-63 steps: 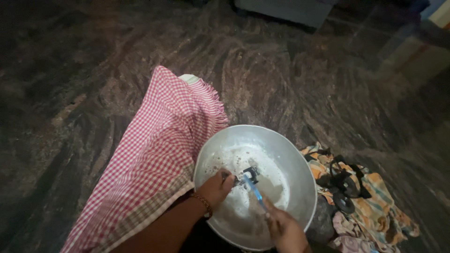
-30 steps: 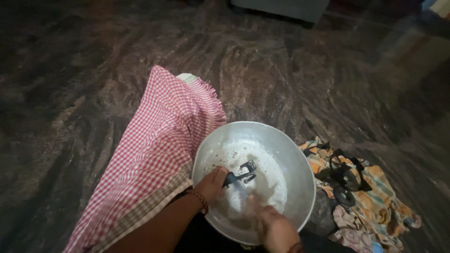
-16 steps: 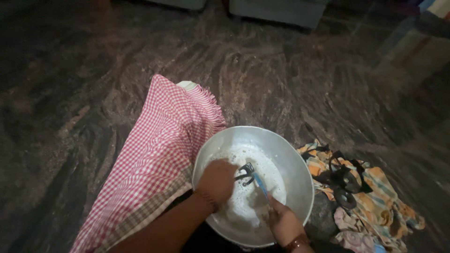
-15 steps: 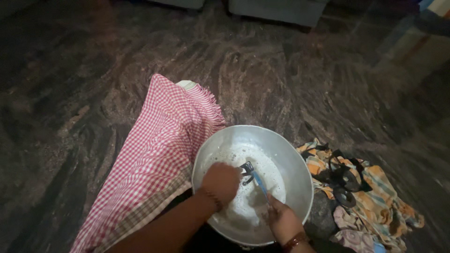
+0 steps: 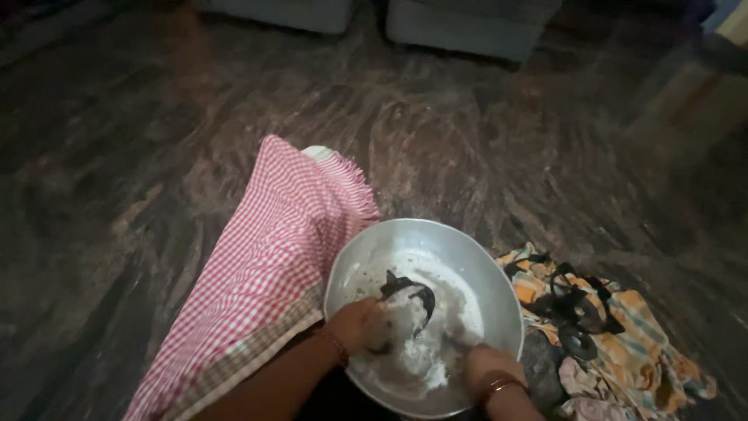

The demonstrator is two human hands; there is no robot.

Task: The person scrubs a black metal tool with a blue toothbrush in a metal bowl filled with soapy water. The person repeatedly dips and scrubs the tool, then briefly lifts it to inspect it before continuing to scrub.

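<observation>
A round metal basin (image 5: 499, 273) of soapy white water stands on the floor in front of me. My left hand (image 5: 360, 323) grips a small black strap-like object (image 5: 409, 287) that sticks up out of the foam. My right hand (image 5: 487, 365), with a bangle on the wrist, rests low at the basin's near right side, its fingers curled down into the foam. What those fingers hold is hidden.
A red-and-white checked cloth (image 5: 269, 265) covers my leg left of the basin. To the right, a striped orange cloth (image 5: 647, 343) lies on the dark stone floor with black straps (image 5: 573, 304) on it. Two grey furniture bases (image 5: 467, 23) stand at the far edge.
The blue-handled brush seen in my right hand earlier is out of sight now. That hand has dropped toward the basin's near rim. My left hand has lifted the black object out of the foam.
</observation>
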